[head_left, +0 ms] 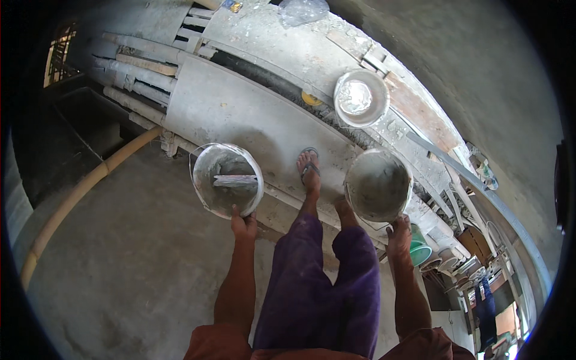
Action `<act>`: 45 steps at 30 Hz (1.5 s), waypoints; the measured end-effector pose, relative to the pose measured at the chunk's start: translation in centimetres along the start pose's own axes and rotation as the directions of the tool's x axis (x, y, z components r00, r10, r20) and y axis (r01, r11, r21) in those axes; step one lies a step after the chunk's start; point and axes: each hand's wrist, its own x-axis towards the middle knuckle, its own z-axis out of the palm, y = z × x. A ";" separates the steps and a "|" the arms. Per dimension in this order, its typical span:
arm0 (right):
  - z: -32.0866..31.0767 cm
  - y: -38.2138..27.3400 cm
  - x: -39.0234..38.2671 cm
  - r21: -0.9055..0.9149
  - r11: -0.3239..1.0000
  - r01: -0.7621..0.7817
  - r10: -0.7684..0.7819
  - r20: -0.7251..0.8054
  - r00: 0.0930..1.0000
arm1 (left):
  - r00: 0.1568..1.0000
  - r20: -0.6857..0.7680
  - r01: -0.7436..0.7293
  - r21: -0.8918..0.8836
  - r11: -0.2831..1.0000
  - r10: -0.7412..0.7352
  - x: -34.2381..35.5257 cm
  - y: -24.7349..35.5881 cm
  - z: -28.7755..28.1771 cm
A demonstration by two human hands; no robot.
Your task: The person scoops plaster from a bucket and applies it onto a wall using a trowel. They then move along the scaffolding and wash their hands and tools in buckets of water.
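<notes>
My left hand (243, 222) grips the lower rim of a white bucket (204, 180), which holds grey material and a flat, pale tool (234, 180) lying across inside. My right hand (399, 231) is closed on the rim of a second bucket (378, 183) with grey, wet-looking mix in it. My sandalled foot (309, 165) stands on a pale board platform (216, 102) between the two buckets. Beyond them, a round basin (361, 99) with white material sits on the boards.
A long bamboo pole (84, 186) runs along the left above a concrete floor (132, 252). A metal straightedge (456, 165) lies at the right, near a green tub (420, 252) and assorted clutter. A clear plastic bag (303, 12) lies at the far edge.
</notes>
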 end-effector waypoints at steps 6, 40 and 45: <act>15.9 -3.9 0.8 -0.071 0.964 0.257 -0.234 0.241 0.942 | 0.996 0.086 -0.043 0.040 0.998 0.040 7.0 4.3 2.9; 36.2 -9.1 60.2 -0.225 0.763 0.607 -0.415 0.549 0.725 | 0.862 0.430 -0.434 0.351 0.830 0.269 38.8 -15.2 2.0; 32.8 -8.8 62.4 -0.275 0.669 0.690 -0.410 0.637 0.652 | 0.869 0.372 -0.456 0.343 0.821 0.326 38.7 -16.4 2.7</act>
